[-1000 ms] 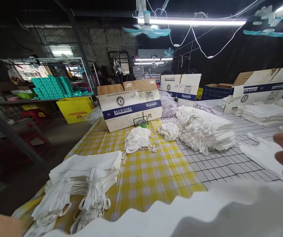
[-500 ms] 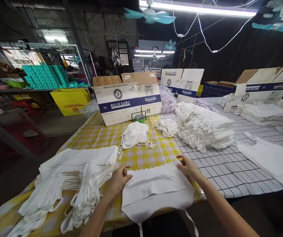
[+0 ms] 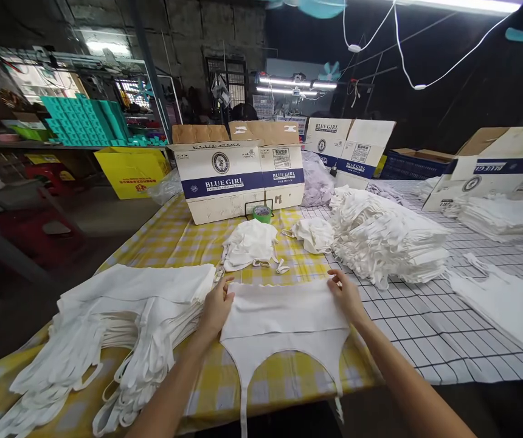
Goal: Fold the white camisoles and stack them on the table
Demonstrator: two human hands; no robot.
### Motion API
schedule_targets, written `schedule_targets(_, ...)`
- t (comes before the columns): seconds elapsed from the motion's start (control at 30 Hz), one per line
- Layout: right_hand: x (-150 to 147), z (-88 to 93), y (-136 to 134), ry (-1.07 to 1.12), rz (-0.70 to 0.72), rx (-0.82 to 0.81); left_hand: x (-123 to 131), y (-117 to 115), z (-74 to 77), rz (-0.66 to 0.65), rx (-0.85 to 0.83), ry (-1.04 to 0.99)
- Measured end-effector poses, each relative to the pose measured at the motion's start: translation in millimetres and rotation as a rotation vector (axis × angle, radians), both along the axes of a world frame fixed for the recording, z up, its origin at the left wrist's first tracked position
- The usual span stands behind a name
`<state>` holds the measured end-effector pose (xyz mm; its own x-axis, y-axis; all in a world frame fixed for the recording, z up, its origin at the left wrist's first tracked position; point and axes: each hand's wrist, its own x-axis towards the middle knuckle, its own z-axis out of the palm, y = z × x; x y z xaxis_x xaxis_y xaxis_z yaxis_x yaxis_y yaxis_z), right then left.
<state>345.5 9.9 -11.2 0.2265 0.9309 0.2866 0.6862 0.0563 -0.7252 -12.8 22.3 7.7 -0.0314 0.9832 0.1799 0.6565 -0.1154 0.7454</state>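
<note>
A white camisole top [image 3: 284, 310] lies stretched out on the yellow checked cloth, its scalloped edge away from me and its two straps trailing over the table's front edge. My left hand [image 3: 217, 304] pinches its far left corner. At the far right corner my right hand [image 3: 344, 295] grips the fabric between thumb and fingers. Left of it rises a neat stack of white camisoles [image 3: 138, 298], their straps hanging toward me. Just beyond the top sits a small crumpled heap of white garments [image 3: 249, 244].
Behind stand a BLUE GIRL carton [image 3: 243, 176] and a roll of green tape [image 3: 262, 213]. A large white garment pile [image 3: 389, 237] is on the right grid cloth, with a flat white stack [image 3: 505, 298] farther right. A yellow box [image 3: 131, 173] stands beyond the table's left edge.
Both hands have moved slightly away from me with the camisole. The fabric now lies flatter and straighter, and its curved neckline and straps show on the cloth.
</note>
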Motion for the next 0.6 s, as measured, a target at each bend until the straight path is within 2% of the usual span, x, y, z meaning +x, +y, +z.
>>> schedule_targets(0.1,-6.5,-9.1,8.2,-0.209,0.02,0.039,9.2,13.9,-5.4,0.02,0.04,0.165)
schedule_targets(0.23,-5.1,-16.7,15.5,-0.438,0.086,0.073,10.0,22.5,-11.7,0.005,0.137,0.24)
schedule_targets(0.33,-2.3,-14.9,23.1,-0.581,0.087,-0.011,12.6,23.0,-11.1,0.009,0.15,0.394)
schedule_targets(0.43,-6.8,-9.7,24.9,-0.63,0.052,-0.039,26.5,15.2,-10.3,0.033,0.207,0.589)
schedule_targets(0.5,-14.1,-7.9,18.7,-0.651,0.013,0.007,40.0,4.1,-12.2,-0.067,0.276,0.658)
schedule_targets(0.6,-23.3,-13.8,0.9,-0.707,0.079,0.011,56.0,-18.1,-17.6,-0.442,0.251,0.665)
